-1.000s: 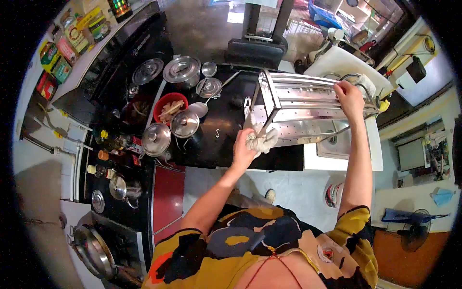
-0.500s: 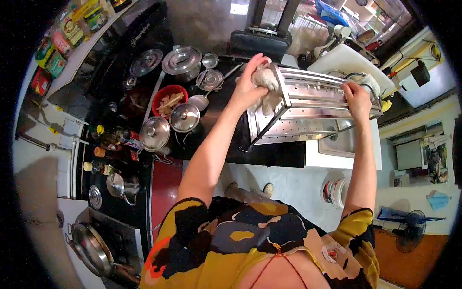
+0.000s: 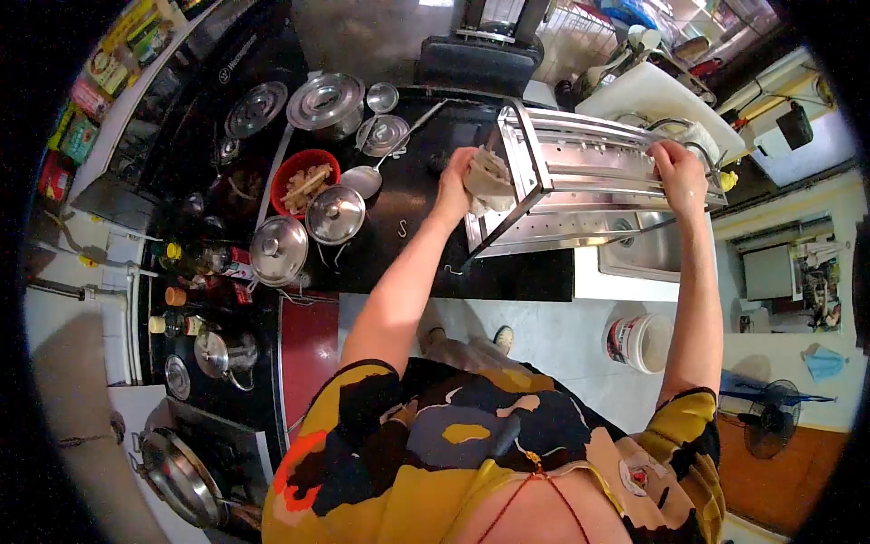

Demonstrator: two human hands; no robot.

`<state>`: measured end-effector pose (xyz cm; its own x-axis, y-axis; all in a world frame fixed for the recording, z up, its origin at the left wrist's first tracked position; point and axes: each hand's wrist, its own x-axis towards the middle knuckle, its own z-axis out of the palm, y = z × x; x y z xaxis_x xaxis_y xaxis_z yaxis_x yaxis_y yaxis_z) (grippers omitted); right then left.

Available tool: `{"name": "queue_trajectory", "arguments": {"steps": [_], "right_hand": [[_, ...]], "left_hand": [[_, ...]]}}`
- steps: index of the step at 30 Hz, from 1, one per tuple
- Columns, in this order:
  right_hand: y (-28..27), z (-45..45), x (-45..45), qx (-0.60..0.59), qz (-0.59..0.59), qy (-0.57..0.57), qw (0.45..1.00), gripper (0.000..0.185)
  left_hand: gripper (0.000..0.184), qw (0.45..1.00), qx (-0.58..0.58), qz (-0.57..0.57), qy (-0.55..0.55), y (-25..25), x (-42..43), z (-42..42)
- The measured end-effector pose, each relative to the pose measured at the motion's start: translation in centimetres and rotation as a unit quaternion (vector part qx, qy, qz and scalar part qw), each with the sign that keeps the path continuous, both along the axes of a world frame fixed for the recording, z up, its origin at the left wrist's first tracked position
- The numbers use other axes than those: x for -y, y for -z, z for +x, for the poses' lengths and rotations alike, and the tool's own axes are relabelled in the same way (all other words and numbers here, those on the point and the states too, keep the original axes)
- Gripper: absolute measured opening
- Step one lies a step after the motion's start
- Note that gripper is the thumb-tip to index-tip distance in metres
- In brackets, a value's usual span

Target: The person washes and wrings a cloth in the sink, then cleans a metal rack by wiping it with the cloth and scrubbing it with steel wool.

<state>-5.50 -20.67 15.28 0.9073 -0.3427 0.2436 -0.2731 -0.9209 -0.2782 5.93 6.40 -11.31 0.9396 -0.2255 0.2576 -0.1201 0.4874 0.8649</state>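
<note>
Gripping on both sides, you: your left hand (image 3: 456, 186) is closed on a pale cloth (image 3: 489, 186), right up at one end of the metal rack (image 3: 598, 159), and your right hand (image 3: 679, 179) has its fingers wrapped over a rail near the other end. So the rack sits between your two grips, its perforated shelves facing you, its right part out over the sink (image 3: 645, 260) below your right hand.

Now the lettering! Far up and left of your left grip, on the black hood (image 3: 237, 59), a round W emblem with white letters that seem to start "Wes"; the rest is too small to be sure of. Beyond it, bright packets (image 3: 91, 97) stand on a shelf, print too blurred for you to read. Down past your right grip, the white bucket (image 3: 645, 343) wears a red and black label, its words too small to make out.

Closer in, just left of your cloth hand: a ladle (image 3: 362, 180), then a lidded pot (image 3: 335, 215) and a red bowl (image 3: 279, 184) of pale food pieces. Below and left of that same hand, a little S-shaped hook (image 3: 402, 229) lies on the black counter (image 3: 526, 283).
</note>
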Motion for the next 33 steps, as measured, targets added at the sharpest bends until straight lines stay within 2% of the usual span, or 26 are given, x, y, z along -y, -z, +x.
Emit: {"name": "queue_trajectory", "arguments": {"steps": [1,2,3,4,6,7,8,10,13,14,15,16,17,19,20,21,23,26,27,29,30,31,33], "right_hand": [[0.1,-0.1,0.1,0.002,-0.010,-0.006,1.000,0.033],[0.2,-0.1,0.2,0.006,-0.020,-0.013,1.000,0.033],[0.2,0.0,0.2,0.006,-0.020,-0.015,1.000,0.033],[0.1,0.0,0.2,0.000,-0.010,-0.005,1.000,0.033],[0.1,-0.1,0.2,-0.010,0.001,0.006,1.000,0.033],[0.1,-0.1,0.2,0.003,-0.012,0.002,1.000,0.033],[0.2,-0.1,0.1,0.015,-0.025,-0.003,1.000,0.033],[0.5,0.3,0.5,0.011,-0.018,0.002,1.000,0.034],[0.7,0.3,1.0,0.000,-0.001,0.002,1.000,0.034],[0.7,0.2,1.0,-0.001,-0.003,0.003,1.000,0.034],[0.6,0.1,0.8,-0.002,-0.011,0.001,1.000,0.033],[0.4,0.1,0.7,-0.002,-0.020,-0.002,1.000,0.033],[0.4,0.1,0.6,0.000,-0.022,-0.004,1.000,0.033],[0.6,-0.1,0.4,0.028,-0.011,-0.005,1.000,0.032],[0.4,-0.1,0.3,0.030,-0.012,-0.005,0.999,0.032],[0.2,-0.2,0.0,0.024,-0.003,-0.008,1.000,0.032],[0.1,-0.4,-0.3,0.015,0.007,-0.012,1.000,0.032],[0.2,-0.5,0.0,0.006,0.014,-0.014,1.000,0.032],[0.5,-0.4,0.5,0.008,0.007,-0.011,1.000,0.033],[0.1,-0.5,0.1,0.002,-0.004,-0.007,1.000,0.033],[0.0,-0.5,-0.1,0.000,-0.012,-0.008,1.000,0.034],[0.0,-0.4,-0.1,-0.002,0.004,-0.003,1.000,0.034],[0.1,-0.3,-0.3,-0.001,0.006,0.003,1.000,0.034]], "left_hand": [[0.036,0.992,0.070,0.094,-0.054,-0.5,-0.5,-0.2],[0.036,0.992,0.069,0.095,-0.056,-1.1,-1.7,-0.3],[0.039,0.954,0.153,0.207,-0.155,-1.7,-3.1,-0.2],[0.042,0.886,0.232,0.314,-0.249,-1.9,-4.3,-0.1],[0.053,0.942,0.026,0.124,-0.309,0.5,-5.8,0.2],[0.057,0.951,-0.068,0.057,-0.295,0.4,-6.7,-0.8],[0.059,0.950,-0.113,0.002,-0.291,-1.1,-7.0,-2.1],[0.062,0.928,-0.091,0.090,-0.351,1.4,-6.6,-2.3],[0.067,0.947,-0.075,0.059,-0.307,2.8,-3.9,-3.3],[0.062,0.964,-0.079,0.082,-0.241,3.2,-2.8,-3.4],[0.054,0.954,-0.119,0.151,-0.231,3.7,-1.5,-4.4],[0.047,0.943,-0.060,0.250,-0.209,5.3,-0.5,-4.9],[0.038,0.923,-0.113,0.352,-0.107,4.3,0.1,-6.4],[0.039,0.935,0.051,0.351,0.011,4.8,1.3,-6.8],[0.042,0.775,0.125,0.620,0.007,2.9,0.2,-6.6],[0.043,0.770,0.303,0.555,-0.086,5.5,0.1,-6.0],[0.043,0.767,0.295,0.567,-0.062,4.4,0.1,-3.7],[0.049,0.694,0.324,0.642,0.021,1.5,-0.3,-1.5],[0.049,0.826,0.141,0.543,0.049,0.1,-0.1,-1.0],[0.050,0.871,0.020,0.487,0.053,-0.9,-0.1,-0.2],[0.051,0.872,0.028,0.489,-0.003,-1.2,0.0,-0.6],[0.051,0.847,0.135,0.512,-0.047,4.6,0.8,0.8],[0.045,0.804,0.227,0.543,-0.085,5.1,1.6,-0.2]]}}
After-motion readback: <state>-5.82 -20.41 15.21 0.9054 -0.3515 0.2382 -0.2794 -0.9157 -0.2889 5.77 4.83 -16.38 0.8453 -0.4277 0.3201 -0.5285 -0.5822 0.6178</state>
